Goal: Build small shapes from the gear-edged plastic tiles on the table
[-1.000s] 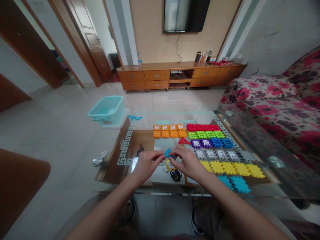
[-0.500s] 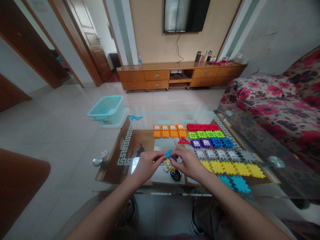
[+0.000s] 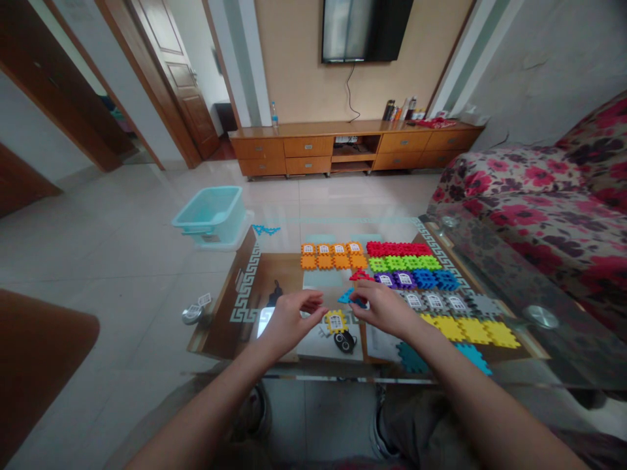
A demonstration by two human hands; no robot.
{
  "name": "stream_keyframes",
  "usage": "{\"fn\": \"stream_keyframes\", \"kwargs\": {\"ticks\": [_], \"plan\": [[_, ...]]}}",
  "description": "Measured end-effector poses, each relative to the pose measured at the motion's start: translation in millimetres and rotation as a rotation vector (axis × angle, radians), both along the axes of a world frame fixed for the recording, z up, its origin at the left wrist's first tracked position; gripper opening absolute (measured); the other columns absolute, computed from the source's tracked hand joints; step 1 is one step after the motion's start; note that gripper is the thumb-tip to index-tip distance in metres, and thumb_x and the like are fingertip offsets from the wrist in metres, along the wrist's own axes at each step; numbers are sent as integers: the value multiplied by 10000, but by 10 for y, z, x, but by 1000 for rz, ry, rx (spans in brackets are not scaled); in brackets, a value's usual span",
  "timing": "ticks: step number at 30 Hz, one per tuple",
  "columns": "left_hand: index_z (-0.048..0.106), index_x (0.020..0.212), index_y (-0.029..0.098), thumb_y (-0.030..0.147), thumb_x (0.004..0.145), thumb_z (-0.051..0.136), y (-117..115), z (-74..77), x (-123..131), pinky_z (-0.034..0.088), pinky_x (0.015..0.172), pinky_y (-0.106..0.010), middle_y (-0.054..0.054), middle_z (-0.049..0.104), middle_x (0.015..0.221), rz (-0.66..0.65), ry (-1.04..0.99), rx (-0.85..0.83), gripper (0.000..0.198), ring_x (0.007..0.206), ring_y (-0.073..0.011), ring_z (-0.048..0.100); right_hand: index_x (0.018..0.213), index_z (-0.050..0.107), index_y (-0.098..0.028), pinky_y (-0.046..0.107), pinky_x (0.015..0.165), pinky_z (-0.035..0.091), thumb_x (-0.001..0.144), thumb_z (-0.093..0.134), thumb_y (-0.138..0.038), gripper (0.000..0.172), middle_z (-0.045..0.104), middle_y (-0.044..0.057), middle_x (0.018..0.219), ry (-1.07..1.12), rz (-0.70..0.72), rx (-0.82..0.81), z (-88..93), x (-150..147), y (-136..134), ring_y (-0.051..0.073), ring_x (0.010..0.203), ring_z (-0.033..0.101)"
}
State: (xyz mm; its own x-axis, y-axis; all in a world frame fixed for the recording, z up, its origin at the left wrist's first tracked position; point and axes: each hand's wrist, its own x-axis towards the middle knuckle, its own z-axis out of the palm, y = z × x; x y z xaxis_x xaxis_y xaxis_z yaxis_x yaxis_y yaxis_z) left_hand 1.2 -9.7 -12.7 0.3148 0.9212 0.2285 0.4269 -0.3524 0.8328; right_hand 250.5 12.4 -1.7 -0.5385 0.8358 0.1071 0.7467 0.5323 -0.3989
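Note:
My right hand (image 3: 385, 308) pinches a small blue interlocking block (image 3: 349, 297) above the glass table (image 3: 274, 235). My left hand (image 3: 290, 318) hovers just left of it, fingers loosely curled and apart, holding nothing. Between the hands lies a yellow block with a window print (image 3: 336, 320), and a small black wheeled piece (image 3: 345, 340) sits below it. Rows of flat blocks lie beyond and to the right: orange (image 3: 333, 256), red (image 3: 398, 249), green (image 3: 404, 263), purple and blue (image 3: 416, 279), grey (image 3: 445, 303), yellow (image 3: 470, 330) and teal (image 3: 411, 358).
A teal plastic tub (image 3: 210, 213) stands on the tiled floor beyond the table's left corner. A floral sofa (image 3: 539, 196) runs along the right. A wooden TV cabinet (image 3: 353, 147) lines the far wall, and a small blue triangle piece (image 3: 264, 230) lies at the table's far left.
The hands have parted: my right hand carried the blue block a little to the right and away, and my left hand let go of it. The yellow window block now shows between them.

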Motion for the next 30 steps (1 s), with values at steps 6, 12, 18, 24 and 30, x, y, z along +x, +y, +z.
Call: {"fn": "stream_keyframes", "kwargs": {"ticks": [6, 12, 18, 24, 30], "plan": [[678, 1097, 156, 298, 846, 699, 1, 11, -1, 611, 792, -322, -82, 763, 955, -18, 11, 22, 289, 818, -181, 735, 906, 727, -184, 291, 776, 446, 864, 616, -192, 119, 680, 81, 946, -228, -70, -47, -105, 240, 193, 218, 889, 639], [664, 1135, 167, 328, 863, 679, 4, -27, -9, 598, 815, -332, -85, 750, 1007, -42, 14, 26, 316, 855, -183, 722, 885, 727, -181, 298, 764, 449, 871, 604, -173, 125, 678, 99, 973, -347, -45, -11, -123, 205, 249, 239, 914, 643], [650, 1158, 175, 354, 888, 646, -2, -25, -22, 586, 819, -330, -86, 742, 1021, -64, 25, 41, 324, 873, -185, 716, 866, 720, -172, 308, 745, 448, 883, 592, -178, 129, 679, 108, 980, -405, -16, 6, -183, 196, 276, 240, 891, 646], [638, 1172, 173, 362, 895, 636, -10, -5, -17, 573, 815, -319, -89, 733, 1040, -79, 52, 32, 335, 896, -187, 706, 906, 734, -169, 308, 767, 456, 887, 587, -175, 148, 689, 114, 1019, -429, -11, 4, -238, 228, 305, 251, 932, 654], [636, 1166, 173, 356, 912, 608, -16, 11, -13, 565, 803, -318, -93, 726, 1040, -89, 68, 22, 314, 903, -189, 694, 917, 744, -168, 299, 778, 454, 883, 576, -165, 172, 693, 119, 1052, -432, -13, 10, -218, 229, 310, 254, 947, 658]]}}
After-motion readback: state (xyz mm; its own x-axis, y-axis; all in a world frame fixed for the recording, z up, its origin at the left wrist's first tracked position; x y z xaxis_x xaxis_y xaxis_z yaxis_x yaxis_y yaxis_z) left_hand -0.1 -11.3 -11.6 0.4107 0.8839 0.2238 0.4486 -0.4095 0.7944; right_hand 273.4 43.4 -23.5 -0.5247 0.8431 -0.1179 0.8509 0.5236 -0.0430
